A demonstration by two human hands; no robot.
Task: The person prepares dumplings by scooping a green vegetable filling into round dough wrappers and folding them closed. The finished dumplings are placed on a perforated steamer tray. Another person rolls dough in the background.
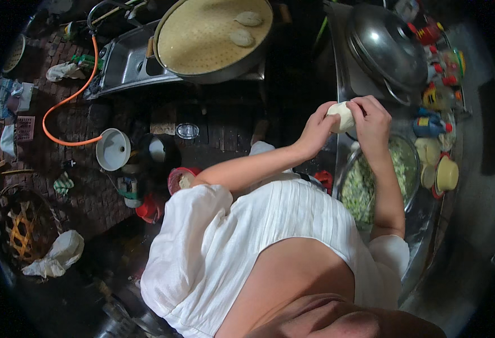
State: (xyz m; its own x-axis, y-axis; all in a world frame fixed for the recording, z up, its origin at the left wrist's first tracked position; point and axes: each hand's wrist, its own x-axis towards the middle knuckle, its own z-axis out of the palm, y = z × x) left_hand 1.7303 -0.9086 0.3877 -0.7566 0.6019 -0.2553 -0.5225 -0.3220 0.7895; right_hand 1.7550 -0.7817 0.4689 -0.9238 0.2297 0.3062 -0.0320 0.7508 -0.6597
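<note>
A pale piece of dough point(341, 117), rounded and plump, is held up between both hands. My left hand point(318, 126) grips its left side with thumb and fingers; my right hand point(370, 113) pinches its right edge. Whether it holds filling inside cannot be seen. Below my right forearm, a large metal bowl point(417, 177) holds chopped green and pale filling point(357, 190). Farther off at the top, two shaped dough pieces, one point(248, 18) above the other point(242, 38), lie apart on a wide perforated steamer tray point(196, 38).
A domed metal lid point(387, 46) covers a pan at upper right. Bottles point(431, 126) and yellow bowls point(447, 174) line the counter's right side. A steel sink point(122, 55) adjoins the steamer. An orange hose point(48, 114) runs down to a white basin point(112, 162). A woven basket point(23, 194) stands at far left.
</note>
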